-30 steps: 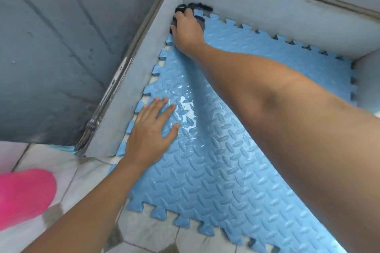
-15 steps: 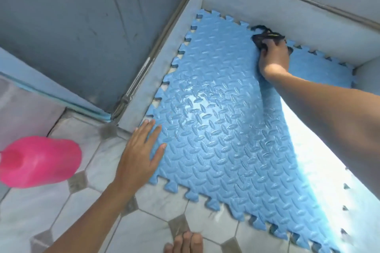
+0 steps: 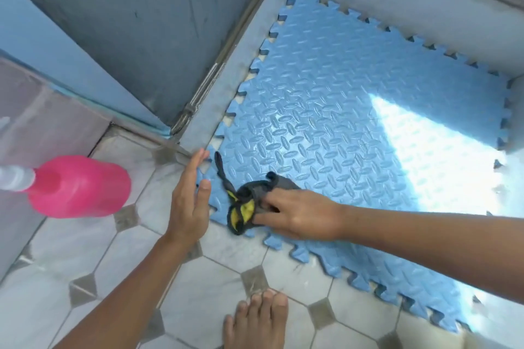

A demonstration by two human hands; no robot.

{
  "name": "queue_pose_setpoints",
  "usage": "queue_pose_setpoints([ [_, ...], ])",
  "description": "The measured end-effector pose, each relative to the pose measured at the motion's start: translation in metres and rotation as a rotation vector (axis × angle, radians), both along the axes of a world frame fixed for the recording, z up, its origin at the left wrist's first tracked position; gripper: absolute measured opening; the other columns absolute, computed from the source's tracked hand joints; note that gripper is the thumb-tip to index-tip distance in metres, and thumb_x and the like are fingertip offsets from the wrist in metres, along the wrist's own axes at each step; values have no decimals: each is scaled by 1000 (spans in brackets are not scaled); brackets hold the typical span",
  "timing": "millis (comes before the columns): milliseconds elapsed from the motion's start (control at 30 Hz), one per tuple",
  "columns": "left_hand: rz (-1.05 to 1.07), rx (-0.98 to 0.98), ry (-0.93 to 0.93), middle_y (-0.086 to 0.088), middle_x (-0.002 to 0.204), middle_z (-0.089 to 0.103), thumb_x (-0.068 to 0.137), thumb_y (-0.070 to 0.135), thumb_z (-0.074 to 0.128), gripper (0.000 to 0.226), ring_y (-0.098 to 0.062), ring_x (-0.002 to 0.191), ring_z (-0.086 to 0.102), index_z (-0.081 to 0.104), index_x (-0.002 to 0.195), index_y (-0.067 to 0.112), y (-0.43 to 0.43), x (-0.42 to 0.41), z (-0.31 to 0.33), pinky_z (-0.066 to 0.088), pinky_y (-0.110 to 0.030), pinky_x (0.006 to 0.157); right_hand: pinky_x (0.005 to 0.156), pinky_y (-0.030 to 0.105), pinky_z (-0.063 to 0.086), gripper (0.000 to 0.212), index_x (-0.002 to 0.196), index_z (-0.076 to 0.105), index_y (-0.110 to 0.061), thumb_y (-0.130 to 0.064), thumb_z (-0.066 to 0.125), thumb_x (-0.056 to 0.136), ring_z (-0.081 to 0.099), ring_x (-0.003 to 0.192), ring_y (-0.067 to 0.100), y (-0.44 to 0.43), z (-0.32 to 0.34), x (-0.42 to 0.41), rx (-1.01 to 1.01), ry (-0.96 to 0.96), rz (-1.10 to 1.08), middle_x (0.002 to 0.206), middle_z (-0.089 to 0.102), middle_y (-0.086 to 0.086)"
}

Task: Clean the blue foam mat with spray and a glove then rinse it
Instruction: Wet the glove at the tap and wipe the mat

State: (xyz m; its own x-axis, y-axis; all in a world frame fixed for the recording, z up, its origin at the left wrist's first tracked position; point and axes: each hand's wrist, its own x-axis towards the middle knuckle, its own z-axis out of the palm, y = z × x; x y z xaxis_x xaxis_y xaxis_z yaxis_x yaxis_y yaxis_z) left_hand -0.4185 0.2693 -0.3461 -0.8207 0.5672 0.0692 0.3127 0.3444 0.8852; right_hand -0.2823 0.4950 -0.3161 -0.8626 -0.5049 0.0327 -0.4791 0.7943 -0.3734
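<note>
The blue foam mat [image 3: 334,127] lies wet on the floor in a walled corner, its jigsaw edges showing. A dark grey glove with yellow patches [image 3: 249,201] is bunched on the mat's near left corner. My right hand [image 3: 300,215] presses on the glove with its fingers closed over it. Just left of that corner, my left hand [image 3: 190,201] rests flat with its fingers straight, its thumb on the mat's edge, holding nothing. The pink spray bottle [image 3: 76,187] lies on its side at the far left.
Grey concrete walls [image 3: 397,0] close the mat in at the back and left. White tiles with grey diamonds [image 3: 198,292] cover the floor in front. My bare foot [image 3: 255,323] stands at the bottom edge. A patch of bright sunlight falls on the mat's right side.
My right hand has dragged the glove from the mat's far edge down to its near left corner. My left hand has slid off the mat onto its left edge.
</note>
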Motion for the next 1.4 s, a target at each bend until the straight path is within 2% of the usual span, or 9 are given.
queue_pose_setpoints([
  [133, 2, -13, 7, -10, 153, 50, 107, 54, 25, 71, -21, 146, 43, 37, 154, 3, 0, 2, -1, 34, -41, 120, 61, 24, 46, 33, 128, 64, -19, -20, 63, 95, 60, 92, 23, 96, -2, -1, 121, 3, -210, 115, 59, 12],
  [267, 13, -42, 4, -8, 154, 49, 106, 55, 24, 72, -20, 146, 42, 40, 152, 2, 1, 3, -2, 34, -43, 120, 87, 48, 54, 34, 132, 56, -23, -26, 50, 99, 55, 114, 40, 183, -5, -53, 145, 105, -901, 129, 52, 17],
  [367, 20, -34, 14, -8, 154, 49, 107, 53, 24, 71, -19, 146, 43, 42, 151, 1, 2, 3, -1, 35, -45, 120, 93, 45, 51, 35, 131, 60, -20, -29, 47, 100, 56, 113, 39, 181, -5, -88, 42, 116, -1341, 128, 53, 17],
  [467, 23, -46, 18, -9, 152, 51, 107, 53, 24, 70, -20, 144, 45, 44, 150, 1, 3, 3, 0, 35, -42, 119, 91, 43, 53, 32, 129, 64, -18, -29, 51, 101, 59, 106, 29, 115, -5, -100, -25, 151, -1116, 124, 56, 12],
  [667, 36, -94, 57, -6, 150, 51, 107, 55, 22, 70, -16, 143, 44, 54, 142, 3, 6, 4, 0, 33, -34, 120, 60, 27, 48, 37, 128, 64, -14, -11, 70, 92, 57, 88, 22, 5, 8, -21, 7, 12, -187, 105, 58, 10],
  [800, 82, -210, 77, -4, 151, 51, 105, 55, 29, 66, -15, 142, 43, 57, 140, 7, 14, 8, 6, 32, -31, 120, 57, 29, 46, 36, 132, 60, -18, -13, 65, 96, 53, 91, 21, 51, 8, 30, 95, -48, -24, 110, 55, 9],
  [1133, -139, -368, 423, -14, 149, 53, 98, 33, 54, 43, -32, 141, 46, 64, 132, 8, 85, 8, 9, 37, -51, 115, 98, 52, 48, 33, 132, 51, -19, -27, 50, 101, 52, 117, 46, 256, -4, 39, 187, -46, -1646, 128, 49, 23],
  [1233, -185, -404, 425, -16, 152, 49, 99, 36, 52, 48, -34, 144, 42, 61, 138, 9, 116, -11, 7, 33, -52, 118, 95, 48, 51, 29, 129, 55, -20, -28, 52, 102, 55, 112, 35, 208, -1, 25, 128, -10, -1462, 125, 50, 14],
  [1400, -233, -481, 395, -13, 161, 38, 102, 44, 46, 57, -32, 153, 28, 49, 150, 13, 160, -32, 5, 20, -52, 124, 84, 30, 54, 33, 133, 57, -24, -33, 50, 103, 56, 109, 23, 119, 15, 62, 98, -115, -529, 127, 54, 9],
])
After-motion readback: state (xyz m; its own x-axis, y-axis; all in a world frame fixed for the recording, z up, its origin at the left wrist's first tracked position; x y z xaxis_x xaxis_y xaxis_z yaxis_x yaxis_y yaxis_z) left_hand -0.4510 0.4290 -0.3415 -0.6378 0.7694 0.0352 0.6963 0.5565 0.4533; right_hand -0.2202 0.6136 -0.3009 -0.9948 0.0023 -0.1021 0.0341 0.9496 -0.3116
